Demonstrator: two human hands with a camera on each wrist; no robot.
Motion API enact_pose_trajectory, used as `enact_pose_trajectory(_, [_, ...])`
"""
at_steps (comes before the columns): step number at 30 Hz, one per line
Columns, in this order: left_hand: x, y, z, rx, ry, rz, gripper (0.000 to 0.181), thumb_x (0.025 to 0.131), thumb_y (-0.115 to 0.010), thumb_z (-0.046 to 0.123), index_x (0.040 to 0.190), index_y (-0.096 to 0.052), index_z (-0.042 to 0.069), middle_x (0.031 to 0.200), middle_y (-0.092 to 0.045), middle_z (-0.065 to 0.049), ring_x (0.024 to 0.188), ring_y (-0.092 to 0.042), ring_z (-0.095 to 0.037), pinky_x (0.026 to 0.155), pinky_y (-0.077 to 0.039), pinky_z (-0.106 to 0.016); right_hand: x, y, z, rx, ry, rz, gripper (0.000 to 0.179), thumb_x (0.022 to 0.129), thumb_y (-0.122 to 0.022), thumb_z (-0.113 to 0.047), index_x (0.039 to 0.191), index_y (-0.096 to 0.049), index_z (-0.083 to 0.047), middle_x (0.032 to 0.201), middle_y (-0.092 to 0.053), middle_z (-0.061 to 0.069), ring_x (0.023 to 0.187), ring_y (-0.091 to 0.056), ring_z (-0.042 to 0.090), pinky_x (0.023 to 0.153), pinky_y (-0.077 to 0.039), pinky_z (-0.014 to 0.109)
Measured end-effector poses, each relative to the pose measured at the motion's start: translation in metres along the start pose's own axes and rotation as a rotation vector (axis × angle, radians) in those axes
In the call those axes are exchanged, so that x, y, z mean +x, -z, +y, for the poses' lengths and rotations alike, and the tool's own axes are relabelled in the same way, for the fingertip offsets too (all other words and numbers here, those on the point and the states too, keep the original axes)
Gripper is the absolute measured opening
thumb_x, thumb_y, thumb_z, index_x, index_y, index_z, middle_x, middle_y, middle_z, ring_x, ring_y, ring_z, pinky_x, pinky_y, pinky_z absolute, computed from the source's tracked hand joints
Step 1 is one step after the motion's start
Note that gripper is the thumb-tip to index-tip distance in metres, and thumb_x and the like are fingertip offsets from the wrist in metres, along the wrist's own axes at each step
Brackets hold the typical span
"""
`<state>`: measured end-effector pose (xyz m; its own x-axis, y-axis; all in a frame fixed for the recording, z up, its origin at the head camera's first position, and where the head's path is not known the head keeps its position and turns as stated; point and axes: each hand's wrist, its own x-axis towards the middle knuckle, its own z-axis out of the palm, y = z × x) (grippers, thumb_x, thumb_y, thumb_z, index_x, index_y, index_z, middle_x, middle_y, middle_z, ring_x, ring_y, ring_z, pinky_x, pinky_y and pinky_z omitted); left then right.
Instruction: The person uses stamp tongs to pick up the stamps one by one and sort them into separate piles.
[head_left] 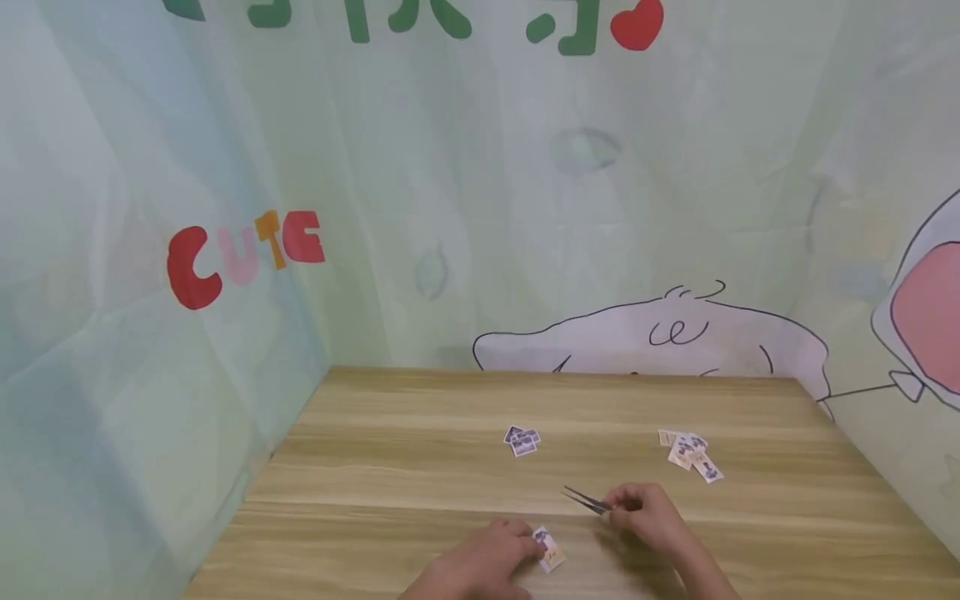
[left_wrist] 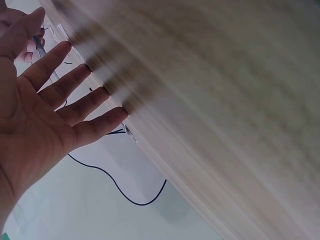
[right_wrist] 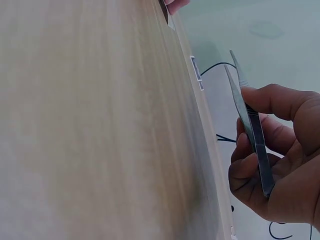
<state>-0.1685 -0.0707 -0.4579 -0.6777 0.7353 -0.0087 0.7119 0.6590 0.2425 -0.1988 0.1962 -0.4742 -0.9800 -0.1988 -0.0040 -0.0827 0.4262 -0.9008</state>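
Observation:
My right hand [head_left: 651,518] holds a pair of dark metal tweezers [head_left: 583,500] between thumb and fingers, their tips pointing left above the table. In the right wrist view the two arms of the tweezers [right_wrist: 261,155] stand slightly apart at the tips, with nothing between them. My left hand [head_left: 483,560] is at the front of the table, a fingertip on small stamp-like paper pieces [head_left: 553,557] printed in purple and tan. The left wrist view shows that hand [left_wrist: 45,115] with its fingers spread and extended, fingertips down at the tabletop.
Farther back on the wooden table [head_left: 420,475] lies a small cluster of purple stamp-like pieces [head_left: 524,445]. To the right is another overlapping pile of tan and purple pieces [head_left: 686,450]. A printed cloth backdrop [head_left: 450,192] hangs behind and beside the table.

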Motion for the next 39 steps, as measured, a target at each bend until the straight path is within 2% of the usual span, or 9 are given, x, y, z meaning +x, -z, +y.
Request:
enact_pose_trajectory(5, [0.0, -0.001, 0.001, 0.001, 0.033, -0.003, 0.05, 0.069, -0.075, 0.034, 0.116, -0.063, 0.024, 0.111, -0.054, 0.006, 0.1, -0.05, -0.012, 0.084, -0.044, -0.03, -0.01, 0.001, 0.0, -0.01, 0.033, -0.066, 0.016, 0.071, -0.07, -0.002, 0.085, -0.065, 0.003, 0.071, -0.058, 0.004, 0.065, -0.051, 0.016, 0.059, -0.043, 0.025])
enact_pose_trajectory(9, [0.0, -0.002, 0.0, 0.019, 0.023, 0.017, 0.049, 0.068, -0.075, 0.035, 0.115, -0.064, 0.024, 0.105, -0.053, 0.006, 0.096, -0.05, -0.011, 0.083, -0.043, -0.029, -0.018, 0.003, 0.002, -0.011, 0.04, -0.104, 0.017, 0.072, -0.071, -0.003, 0.086, -0.065, 0.004, 0.071, -0.058, 0.005, 0.065, -0.051, 0.015, 0.061, -0.043, 0.025])
enact_pose_trajectory(13, [0.002, -0.003, 0.001, 0.083, 0.004, 0.036, 0.048, 0.068, -0.074, 0.035, 0.114, -0.064, 0.025, 0.103, -0.053, 0.004, 0.095, -0.05, -0.012, 0.083, -0.043, -0.03, -0.025, 0.006, 0.003, -0.012, 0.04, -0.139, 0.016, 0.074, -0.07, -0.003, 0.088, -0.065, 0.004, 0.071, -0.058, 0.005, 0.065, -0.052, 0.014, 0.062, -0.041, 0.025])
enact_pose_trajectory(18, [0.001, -0.002, 0.0, 0.143, 0.015, 0.052, 0.048, 0.069, -0.072, 0.035, 0.115, -0.064, 0.026, 0.104, -0.054, 0.0, 0.096, -0.05, -0.016, 0.082, -0.044, -0.031, -0.031, 0.008, 0.001, -0.009, 0.002, -0.173, 0.016, 0.074, -0.069, -0.005, 0.089, -0.066, 0.002, 0.073, -0.058, 0.003, 0.067, -0.051, 0.016, 0.06, -0.042, 0.025])
enact_pose_trajectory(28, [-0.001, -0.003, 0.0, 0.03, 0.063, 0.007, 0.049, 0.069, -0.073, 0.029, 0.117, -0.062, 0.027, 0.11, -0.052, 0.0, 0.101, -0.049, -0.017, 0.085, -0.044, -0.034, -0.041, 0.012, 0.007, 0.046, -0.041, -0.27, 0.017, 0.075, -0.067, -0.005, 0.09, -0.064, 0.001, 0.079, -0.06, 0.004, 0.072, -0.053, 0.02, 0.062, -0.044, 0.026])
enact_pose_trajectory(39, [0.001, -0.003, -0.001, 0.039, 0.064, 0.011, 0.055, 0.067, -0.072, 0.027, 0.121, -0.06, 0.021, 0.112, -0.051, 0.002, 0.099, -0.048, -0.016, 0.084, -0.045, -0.031, -0.042, 0.005, 0.01, 0.062, 0.016, -0.295, 0.016, 0.073, -0.067, -0.003, 0.087, -0.064, 0.004, 0.074, -0.061, 0.004, 0.065, -0.051, 0.013, 0.058, -0.041, 0.023])
